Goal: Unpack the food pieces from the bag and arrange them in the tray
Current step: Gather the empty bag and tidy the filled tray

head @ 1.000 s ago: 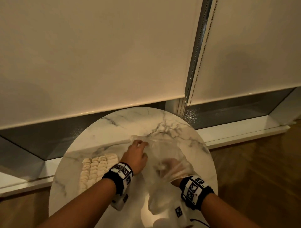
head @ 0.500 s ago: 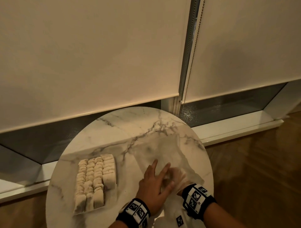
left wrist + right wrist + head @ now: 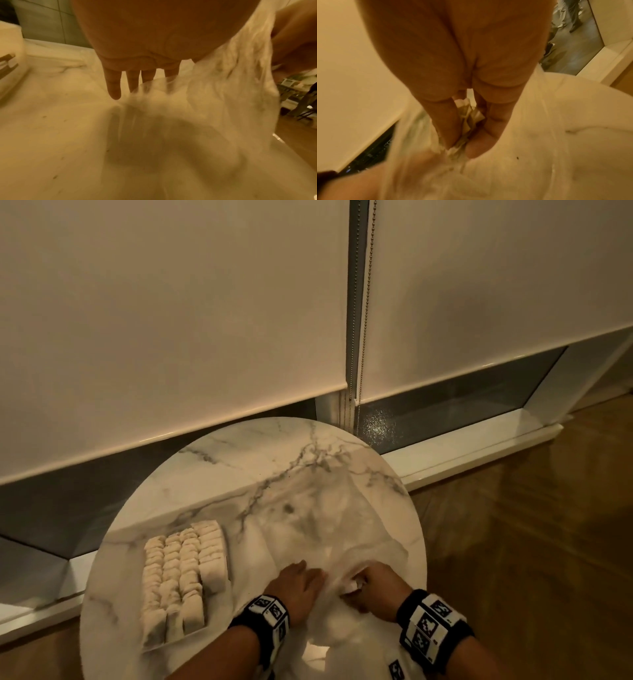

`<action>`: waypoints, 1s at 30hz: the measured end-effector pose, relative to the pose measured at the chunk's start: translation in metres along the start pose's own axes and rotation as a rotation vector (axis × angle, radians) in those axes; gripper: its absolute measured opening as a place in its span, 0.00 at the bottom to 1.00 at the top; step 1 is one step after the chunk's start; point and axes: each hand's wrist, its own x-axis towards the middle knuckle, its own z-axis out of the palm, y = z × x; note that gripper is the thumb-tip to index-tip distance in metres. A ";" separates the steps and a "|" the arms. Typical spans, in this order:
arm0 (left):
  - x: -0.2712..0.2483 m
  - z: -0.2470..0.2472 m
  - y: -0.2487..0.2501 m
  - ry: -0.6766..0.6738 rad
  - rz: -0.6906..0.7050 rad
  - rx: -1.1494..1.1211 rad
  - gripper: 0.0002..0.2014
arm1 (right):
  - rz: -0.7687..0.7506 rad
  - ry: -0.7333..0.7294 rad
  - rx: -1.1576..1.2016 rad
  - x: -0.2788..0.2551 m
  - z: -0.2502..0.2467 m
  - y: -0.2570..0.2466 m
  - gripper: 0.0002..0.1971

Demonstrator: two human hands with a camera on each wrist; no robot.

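A clear plastic bag [image 3: 329, 529] lies spread flat over the right half of the round marble table [image 3: 246, 453]. My left hand [image 3: 301, 577] rests on the bag's near left part, its fingers [image 3: 113, 86] straight and open. Just to its right, my right hand [image 3: 359, 580] pinches the bunched near end of the bag [image 3: 462, 135] between thumb and fingers. Left of the hands, several rows of pale food pieces [image 3: 181, 570] fill a clear tray [image 3: 178, 640]. I see no food pieces inside the bag.
Roller blinds [image 3: 171, 320] and a window sill [image 3: 479, 446] stand right behind the table. A bead cord [image 3: 364, 320] hangs between the blinds. Wooden floor [image 3: 531, 542] lies to the right. Bare marble shows at the table's far side.
My left hand came back from the bag's far rim to the near edge and now lies flat. The bag dropped flat onto the table. My right hand now pinches its near end.
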 end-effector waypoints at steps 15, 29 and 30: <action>-0.012 0.001 -0.010 0.340 0.126 -0.219 0.22 | -0.157 0.079 0.670 -0.041 -0.057 -0.042 0.13; -0.123 -0.044 -0.011 0.105 0.063 -2.191 0.33 | -0.481 0.197 0.049 0.015 0.039 -0.141 0.24; -0.125 -0.044 -0.019 0.138 0.051 -2.258 0.31 | -0.500 0.192 0.002 0.018 0.046 -0.149 0.24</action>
